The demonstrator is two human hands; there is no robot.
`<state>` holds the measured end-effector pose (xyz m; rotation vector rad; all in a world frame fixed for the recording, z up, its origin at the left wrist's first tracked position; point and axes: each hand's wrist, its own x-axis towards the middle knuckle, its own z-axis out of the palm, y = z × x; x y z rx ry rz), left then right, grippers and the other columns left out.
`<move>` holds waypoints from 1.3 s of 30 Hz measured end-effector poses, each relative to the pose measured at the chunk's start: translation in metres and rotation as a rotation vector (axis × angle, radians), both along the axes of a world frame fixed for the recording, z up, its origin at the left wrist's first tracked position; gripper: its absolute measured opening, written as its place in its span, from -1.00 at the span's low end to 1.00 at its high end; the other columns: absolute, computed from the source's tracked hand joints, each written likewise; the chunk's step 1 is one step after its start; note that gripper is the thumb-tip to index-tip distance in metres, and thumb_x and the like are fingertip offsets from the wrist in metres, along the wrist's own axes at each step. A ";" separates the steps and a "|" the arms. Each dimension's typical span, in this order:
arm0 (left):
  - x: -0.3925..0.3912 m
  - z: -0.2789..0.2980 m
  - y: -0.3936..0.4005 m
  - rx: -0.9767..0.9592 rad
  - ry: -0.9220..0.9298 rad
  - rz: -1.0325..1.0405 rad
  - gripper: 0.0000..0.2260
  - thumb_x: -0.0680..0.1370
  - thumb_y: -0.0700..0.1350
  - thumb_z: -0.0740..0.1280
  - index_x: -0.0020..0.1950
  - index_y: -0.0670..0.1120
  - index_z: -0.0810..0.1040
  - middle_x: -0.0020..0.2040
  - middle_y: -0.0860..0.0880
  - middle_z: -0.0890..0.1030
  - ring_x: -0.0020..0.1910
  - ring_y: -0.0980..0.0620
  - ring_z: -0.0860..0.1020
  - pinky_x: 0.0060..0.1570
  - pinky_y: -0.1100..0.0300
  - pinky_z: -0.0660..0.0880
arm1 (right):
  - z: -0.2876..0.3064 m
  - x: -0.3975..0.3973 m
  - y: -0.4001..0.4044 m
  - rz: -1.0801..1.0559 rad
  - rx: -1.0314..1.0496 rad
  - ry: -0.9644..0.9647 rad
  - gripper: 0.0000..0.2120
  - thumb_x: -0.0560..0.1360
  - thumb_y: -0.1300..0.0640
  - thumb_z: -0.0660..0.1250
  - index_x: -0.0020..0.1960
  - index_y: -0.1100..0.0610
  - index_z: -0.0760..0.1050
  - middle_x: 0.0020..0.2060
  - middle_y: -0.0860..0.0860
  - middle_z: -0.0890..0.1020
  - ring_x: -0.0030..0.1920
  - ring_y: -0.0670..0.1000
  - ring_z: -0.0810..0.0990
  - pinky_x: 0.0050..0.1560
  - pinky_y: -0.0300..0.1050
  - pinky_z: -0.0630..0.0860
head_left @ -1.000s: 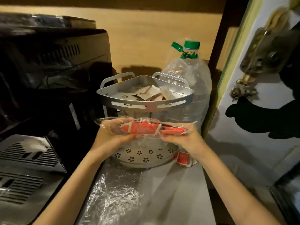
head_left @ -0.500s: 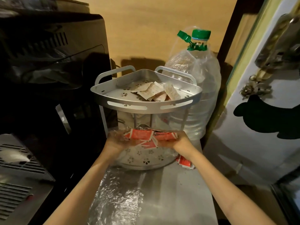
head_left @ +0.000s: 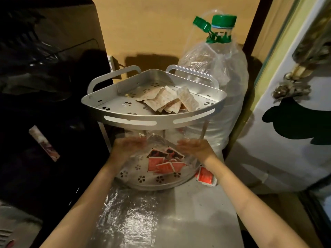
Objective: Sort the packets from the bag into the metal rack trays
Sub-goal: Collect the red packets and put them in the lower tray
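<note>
A two-tier metal corner rack stands on the counter. Its upper tray (head_left: 125, 120) holds several beige packets (head_left: 166, 101). Between the tiers, my left hand (head_left: 125, 149) and my right hand (head_left: 194, 148) each grip a side of a clear plastic bag (head_left: 154, 142), held over the lower tray (head_left: 143, 181). Several red packets (head_left: 164, 164) lie in a heap on the lower tray right below the bag. Another red packet (head_left: 205, 176) lies on the counter beside the rack's right edge.
A big clear water bottle with a green cap (head_left: 218, 68) stands behind the rack on the right. A black appliance (head_left: 44, 86) fills the left side. Foil (head_left: 125, 217) covers the counter in front. A white door (head_left: 295, 122) is at the right.
Both hands moved the bag down and forward, from in front of the rack to under the upper tray. The red packets have dropped out of the bag onto the lower tray.
</note>
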<state>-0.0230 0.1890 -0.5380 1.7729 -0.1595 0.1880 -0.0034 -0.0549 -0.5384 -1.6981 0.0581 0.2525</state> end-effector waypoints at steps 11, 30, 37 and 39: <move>-0.004 0.004 0.002 -0.181 0.130 0.017 -0.81 0.32 -0.21 0.44 -0.08 -0.15 0.65 -0.20 0.00 0.71 -0.15 0.04 0.66 -0.17 0.27 0.55 | 0.008 0.002 0.007 -0.062 0.120 0.015 -0.86 0.34 0.32 0.44 -0.14 0.14 0.64 -0.38 -0.13 0.69 -0.12 -0.04 0.64 0.19 -0.06 0.51; -0.017 0.033 -0.002 -0.076 0.105 0.061 -0.77 0.32 0.02 0.46 -0.07 -0.03 0.65 -0.02 -0.09 0.66 0.02 -0.04 0.60 0.10 0.08 0.49 | 0.021 -0.005 -0.005 0.148 0.265 -0.152 -0.79 0.41 0.38 0.32 -0.03 0.16 0.60 -0.21 0.00 0.72 -0.11 -0.01 0.69 -0.06 -0.19 0.60; -0.013 0.007 0.000 -0.116 0.182 0.126 -0.83 0.46 -0.19 0.39 0.04 -0.10 0.59 -0.07 0.07 0.68 0.01 0.15 0.60 0.04 0.26 0.53 | 0.000 -0.001 -0.001 0.026 0.093 -0.051 -0.81 0.35 0.26 0.45 -0.14 -0.01 0.64 -0.17 -0.10 0.71 -0.04 -0.07 0.66 0.15 -0.13 0.54; -0.013 0.003 0.002 -0.077 0.198 0.125 -0.76 0.48 -0.16 0.36 0.14 -0.06 0.52 -0.09 0.21 0.64 -0.08 0.35 0.58 -0.07 0.46 0.49 | -0.006 -0.001 -0.005 0.049 0.062 -0.041 -0.76 0.35 0.25 0.46 -0.08 -0.04 0.64 -0.12 -0.09 0.71 -0.01 -0.08 0.66 0.16 -0.11 0.54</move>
